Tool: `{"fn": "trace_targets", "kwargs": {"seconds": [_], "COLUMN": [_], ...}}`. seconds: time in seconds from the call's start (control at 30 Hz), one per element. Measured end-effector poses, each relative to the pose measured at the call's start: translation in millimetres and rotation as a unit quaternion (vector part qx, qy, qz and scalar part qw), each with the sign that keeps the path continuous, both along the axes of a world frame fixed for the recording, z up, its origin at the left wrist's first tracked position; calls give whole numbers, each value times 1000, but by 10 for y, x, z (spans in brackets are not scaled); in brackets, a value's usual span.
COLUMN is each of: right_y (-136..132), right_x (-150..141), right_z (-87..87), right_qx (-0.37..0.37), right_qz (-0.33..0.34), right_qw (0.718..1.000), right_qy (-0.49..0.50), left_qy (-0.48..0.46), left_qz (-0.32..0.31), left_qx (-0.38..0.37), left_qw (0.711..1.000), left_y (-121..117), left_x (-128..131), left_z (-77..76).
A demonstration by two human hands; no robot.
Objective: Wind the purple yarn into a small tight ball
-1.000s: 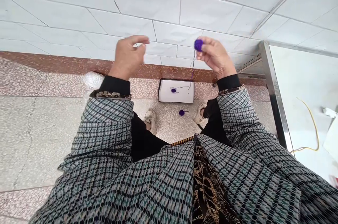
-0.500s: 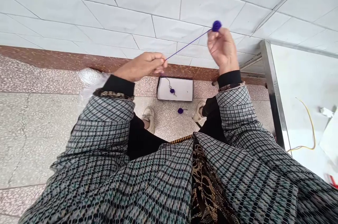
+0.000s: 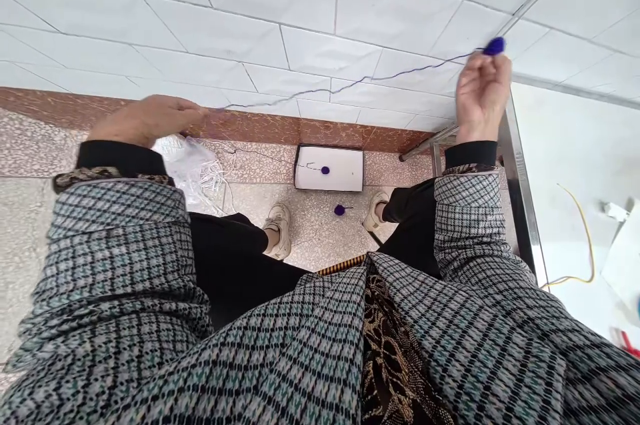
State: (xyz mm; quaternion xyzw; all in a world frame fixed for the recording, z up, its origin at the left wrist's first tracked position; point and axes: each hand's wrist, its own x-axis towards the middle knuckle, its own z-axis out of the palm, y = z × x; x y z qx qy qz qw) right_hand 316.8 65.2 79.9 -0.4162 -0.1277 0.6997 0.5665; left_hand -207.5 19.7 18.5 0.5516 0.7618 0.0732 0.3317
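My right hand [image 3: 481,99] is raised at the right, fingers pinched on a small purple yarn ball [image 3: 495,46]. A thin purple strand [image 3: 350,85] runs from the ball leftward across the white wall tiles to my left hand [image 3: 145,119]. That hand is held out to the left with its fingers closed around the strand's end. Down on the floor, a white box [image 3: 345,178] holds another small purple ball [image 3: 325,170]. A third purple ball [image 3: 339,210] lies on the floor between my shoes.
A clear plastic bag with white cords [image 3: 197,165] lies on the floor by the wall at left. A metal-framed white table [image 3: 560,165] stands at right with a yellow cord [image 3: 590,238] on it. My checked coat fills the lower view.
My hands have moved far apart, the left going left and the right going right. The strand between them has grown longer and now sags slightly.
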Motion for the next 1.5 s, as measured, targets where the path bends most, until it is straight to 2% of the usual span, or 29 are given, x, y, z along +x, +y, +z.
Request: {"fn": "trace_targets", "kwargs": {"seconds": [0.03,0.07,0.13,0.2,0.27,0.4,0.43,0.5,0.67,0.73,0.8,0.87,0.93,1.0,1.07,1.13,1.2,1.3,1.37,1.43,1.5], "right_y": [52,90,116,74,-2,-126,-141,-157,-162,-158,-141,-113,-86,-82,-105,-138,-154,-122,-85,-64,-76], "right_x": [-36,-107,-331,-609,-873,-1215,-1258,-1308,-1367,-1400,-1431,-1445,-1427,-1379,-1319,-1274,-1266,-1314,-1355,-1370,-1344], "right_z": [-35,-82,-190,-277,-318,-317,-317,-321,-288,-265,-275,-335,-427,-508,-542,-518,-460,-394,-405,-453,-503], "right_qx": [76,133,184,184,166,147,147,148,128,120,126,148,180,201,203,198,196,199,200,211,231], "right_qz": [-59,-65,36,143,193,234,241,244,196,176,168,165,178,236,336,418,423,311,242,232,282], "right_qw": [994,983,959,938,932,930,930,930,934,931,922,901,865,825,799,802,837,903,922,903,845], "right_qy": [-48,-107,-211,-255,-259,-241,-237,-234,-271,-296,-325,-373,-433,-473,-455,-378,-287,-218,-228,-295,-392], "left_qy": [2,-9,-41,-130,-256,-472,-497,-511,-422,-349,-281,-241,-219,-194,-165,-148,-150,-190,-235,-276,-293], "left_qz": [-9,-16,-15,-17,-57,-102,-100,-88,-82,-118,-184,-253,-294,-301,-287,-264,-241,-249,-289,-317,-310], "left_qx": [4,11,73,166,217,228,222,209,172,197,228,244,250,261,278,283,265,219,182,151,146], "left_qw": [1000,1000,996,977,940,846,833,829,886,909,914,905,896,896,902,910,922,924,910,895,893], "left_y": [28,54,97,122,127,103,96,86,78,62,33,-1,-16,2,51,108,141,109,50,2,-6], "left_x": [127,282,645,1029,1389,1944,2038,2159,2137,2080,2041,2022,1999,1948,1871,1795,1754,1781,1829,1857,1843], "left_z": [-7,-8,9,37,47,-42,-78,-141,-192,-175,-146,-110,-77,-52,-39,-35,-30,6,48,86,103]}}
